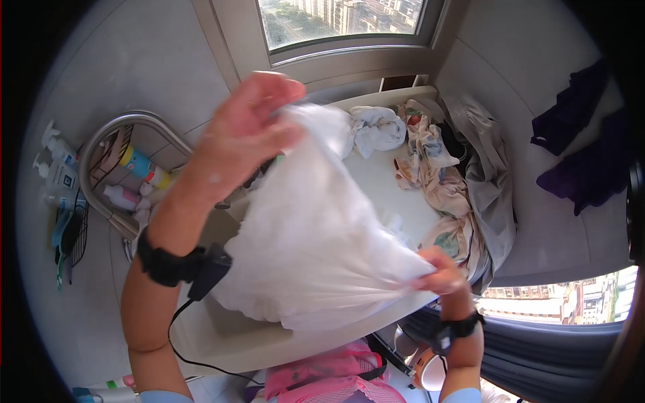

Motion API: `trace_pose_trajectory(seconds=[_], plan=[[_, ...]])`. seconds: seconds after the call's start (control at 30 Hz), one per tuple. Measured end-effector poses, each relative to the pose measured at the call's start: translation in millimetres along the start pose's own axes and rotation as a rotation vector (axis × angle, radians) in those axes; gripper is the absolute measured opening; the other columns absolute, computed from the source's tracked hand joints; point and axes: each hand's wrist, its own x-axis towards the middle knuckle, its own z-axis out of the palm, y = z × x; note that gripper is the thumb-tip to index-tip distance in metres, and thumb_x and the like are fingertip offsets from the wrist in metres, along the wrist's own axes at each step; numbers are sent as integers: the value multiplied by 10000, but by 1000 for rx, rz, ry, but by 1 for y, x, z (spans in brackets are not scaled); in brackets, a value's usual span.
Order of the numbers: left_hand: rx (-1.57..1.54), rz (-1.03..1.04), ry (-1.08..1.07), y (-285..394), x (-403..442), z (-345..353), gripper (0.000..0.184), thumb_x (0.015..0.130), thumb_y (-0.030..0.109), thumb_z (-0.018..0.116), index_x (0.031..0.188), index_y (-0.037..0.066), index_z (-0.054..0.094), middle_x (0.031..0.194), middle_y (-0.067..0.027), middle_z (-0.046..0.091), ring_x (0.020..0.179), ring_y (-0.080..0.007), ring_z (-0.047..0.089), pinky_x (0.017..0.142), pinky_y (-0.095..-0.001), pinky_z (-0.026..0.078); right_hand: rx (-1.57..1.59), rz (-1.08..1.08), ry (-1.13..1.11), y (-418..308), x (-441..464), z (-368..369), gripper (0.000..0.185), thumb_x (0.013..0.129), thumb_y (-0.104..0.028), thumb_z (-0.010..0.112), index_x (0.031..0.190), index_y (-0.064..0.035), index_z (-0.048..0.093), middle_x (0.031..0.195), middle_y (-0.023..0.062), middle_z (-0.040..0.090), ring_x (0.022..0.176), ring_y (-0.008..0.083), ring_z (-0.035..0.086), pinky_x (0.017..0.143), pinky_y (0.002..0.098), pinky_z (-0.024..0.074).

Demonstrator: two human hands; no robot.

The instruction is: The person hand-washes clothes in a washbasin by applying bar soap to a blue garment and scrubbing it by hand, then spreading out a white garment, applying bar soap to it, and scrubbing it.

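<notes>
A large white cloth is stretched between my two hands above the sink basin. My left hand, raised at the upper left and slightly blurred, is closed on the cloth's upper corner. Lower on the right, my right hand pinches another edge of it. The cloth hides much of the basin and part of the white counter.
Behind lie a crumpled white cloth, patterned garments and a grey cloth. A curved faucet and bottles stand left. Dark cloths hang right. A pink mesh item is below the basin.
</notes>
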Motion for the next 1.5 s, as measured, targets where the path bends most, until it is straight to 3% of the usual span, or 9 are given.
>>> trace_pose_trajectory(seconds=[0.1,0.3,0.4,0.5,0.6,0.83,1.3,1.37,1.5], plan=[[188,-218,-86,-31,-10,-7,378,763,65,594,1102,38,429,1032,-31,470,983,-108,446,839,-262,391,296,-242,236,34,-44,-35,259,679,-97,638,915,0,595,761,17,578,597,80,508,592,223,416],[456,-1001,-258,-148,-117,-95,515,744,162,642,1180,30,402,1094,-78,474,999,-146,449,821,-295,413,12,672,343,79,-112,-49,333,707,-156,640,995,-19,545,711,-39,508,583,19,422,491,156,340],[747,-903,-130,-202,-174,-126,562,715,193,658,1189,27,406,1163,-159,461,994,-168,473,775,-277,429,-78,766,221,94,-124,-54,280,727,-175,638,951,-29,553,712,-51,508,585,17,417,498,158,336],[899,-768,-41,-256,-219,-144,543,713,234,665,1164,26,447,1124,-166,510,932,-171,520,737,-286,446,-167,632,349,106,-121,-68,238,751,-193,634,914,-42,549,690,-56,497,602,26,441,521,175,349],[526,-1140,-136,-250,-218,-117,407,734,229,650,1054,10,525,947,-86,589,774,-145,550,662,-279,449,-32,429,683,94,-86,-56,235,777,-179,608,955,-51,524,687,-54,500,627,27,456,546,169,345],[108,-817,339,-143,-245,-124,147,766,158,616,801,17,595,721,32,542,685,-67,476,643,-207,391,-67,480,590,102,-94,-64,134,767,-155,626,838,-58,568,702,-44,517,596,24,460,511,149,338],[317,-1126,171,-144,-323,-114,144,743,79,595,848,-11,554,784,-23,546,738,-122,507,692,-241,409,-126,782,238,96,-98,-60,121,783,-138,608,842,-42,564,687,-32,533,611,44,497,555,172,412],[948,-717,170,-147,-302,-90,201,689,33,594,884,3,556,848,-95,541,820,-226,525,750,-301,418,-332,812,238,94,-86,-57,122,762,-133,612,826,-38,571,650,-17,532,597,58,498,540,190,402],[746,-480,19,-139,-211,-9,284,635,20,606,915,19,556,934,-135,516,910,-297,496,805,-350,400,-789,785,161,83,-61,-46,144,696,-153,611,787,-41,594,636,67,564,585,172,542,557,286,414]])
